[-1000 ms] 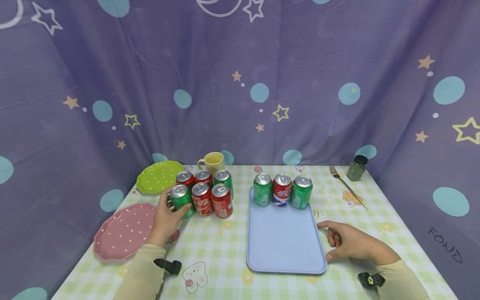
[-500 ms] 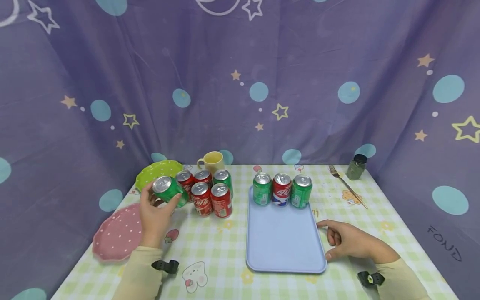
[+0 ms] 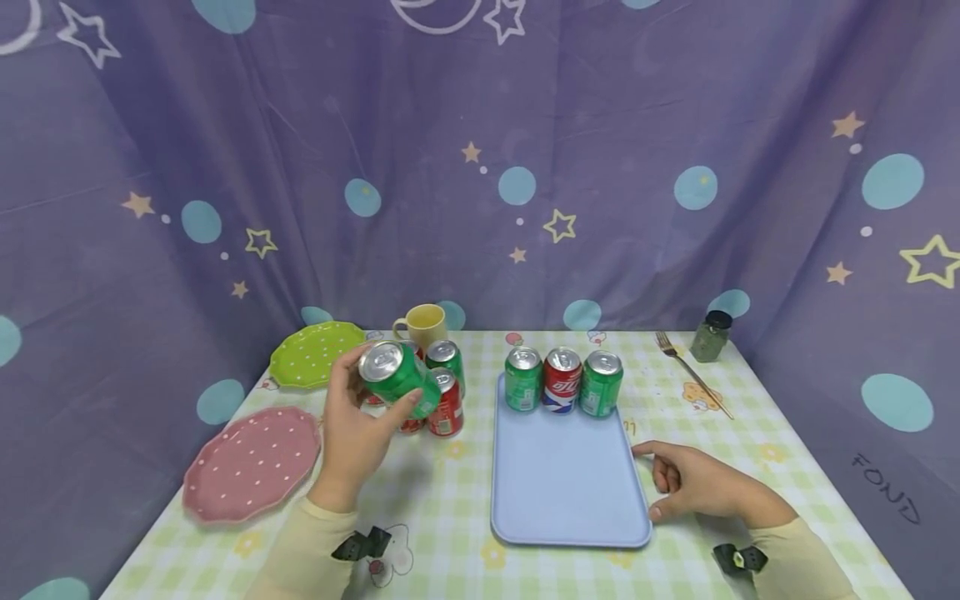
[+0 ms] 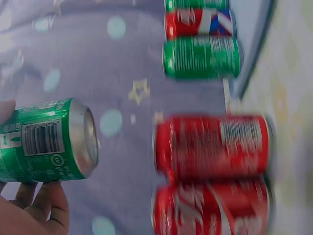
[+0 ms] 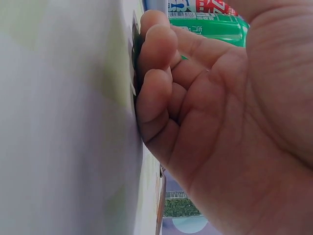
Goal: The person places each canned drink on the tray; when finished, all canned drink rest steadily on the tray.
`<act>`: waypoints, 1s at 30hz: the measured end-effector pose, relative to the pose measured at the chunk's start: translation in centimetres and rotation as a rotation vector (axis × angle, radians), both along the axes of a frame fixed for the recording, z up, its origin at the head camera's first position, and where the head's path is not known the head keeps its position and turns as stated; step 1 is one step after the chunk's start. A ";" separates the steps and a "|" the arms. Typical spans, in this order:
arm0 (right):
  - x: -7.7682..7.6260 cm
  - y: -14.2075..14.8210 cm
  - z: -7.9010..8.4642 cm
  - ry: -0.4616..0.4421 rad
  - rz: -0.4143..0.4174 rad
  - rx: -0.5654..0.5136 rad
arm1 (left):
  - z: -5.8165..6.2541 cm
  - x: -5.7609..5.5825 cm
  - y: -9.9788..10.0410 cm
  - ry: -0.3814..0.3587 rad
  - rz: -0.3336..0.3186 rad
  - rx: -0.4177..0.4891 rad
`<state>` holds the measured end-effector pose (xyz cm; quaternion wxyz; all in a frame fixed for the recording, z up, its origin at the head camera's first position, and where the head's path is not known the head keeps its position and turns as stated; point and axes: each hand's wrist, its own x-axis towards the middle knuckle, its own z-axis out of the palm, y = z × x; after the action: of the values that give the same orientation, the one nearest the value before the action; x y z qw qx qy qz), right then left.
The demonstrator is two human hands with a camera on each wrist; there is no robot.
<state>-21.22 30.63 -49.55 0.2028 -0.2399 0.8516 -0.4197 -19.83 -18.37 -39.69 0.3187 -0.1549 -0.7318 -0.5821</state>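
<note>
In the head view my left hand [image 3: 354, 446] grips a green soda can [image 3: 405, 382], raised and tilted in front of the other cans. The left wrist view shows this can's barcode [image 4: 44, 138] and silver end. Behind it stand a red can [image 3: 447, 408] and a green can [image 3: 446, 358]; more red cans are partly hidden. On the far end of a blue tray [image 3: 570, 487] stand a green can [image 3: 522, 382], a red can [image 3: 562, 382] and another green can [image 3: 601, 385]. My right hand [image 3: 701, 483] touches the tray's right edge with index finger and thumb, its other fingers loosely curled.
A pink dotted plate [image 3: 251, 467] and a green dotted plate [image 3: 315, 354] lie at left. Behind the cans is a yellow mug [image 3: 426, 325]. A fork [image 3: 693, 373] and a dark-lidded jar [image 3: 711, 337] sit at the back right. A curtain [image 3: 480, 208] hangs around the table.
My left hand has lifted the green can out of the group's front left corner, first leftward, then back right in front of the red cans. The right hand and tray have stayed put.
</note>
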 end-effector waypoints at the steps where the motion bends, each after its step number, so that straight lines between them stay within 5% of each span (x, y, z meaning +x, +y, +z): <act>1: 0.0 0.0 0.0 0.000 0.000 0.001 | 0.1 0.0 0.8 -0.006 -0.026 -0.016; 9: 0.0 0.1 0.0 0.014 0.002 0.008 | -0.6 -1.2 7.0 -0.103 -0.186 -0.121; 21: 0.1 0.1 0.1 0.014 0.001 0.007 | -4.5 -4.3 15.1 -0.321 -0.340 -0.292; 30: -0.1 0.0 0.0 0.015 -0.007 0.033 | -5.9 -6.0 18.7 -0.330 -0.349 -0.479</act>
<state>-21.28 30.60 -49.56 0.1988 -0.2368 0.8608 -0.4043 -25.81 0.34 -45.61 0.0461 -0.2520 -0.8519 -0.4567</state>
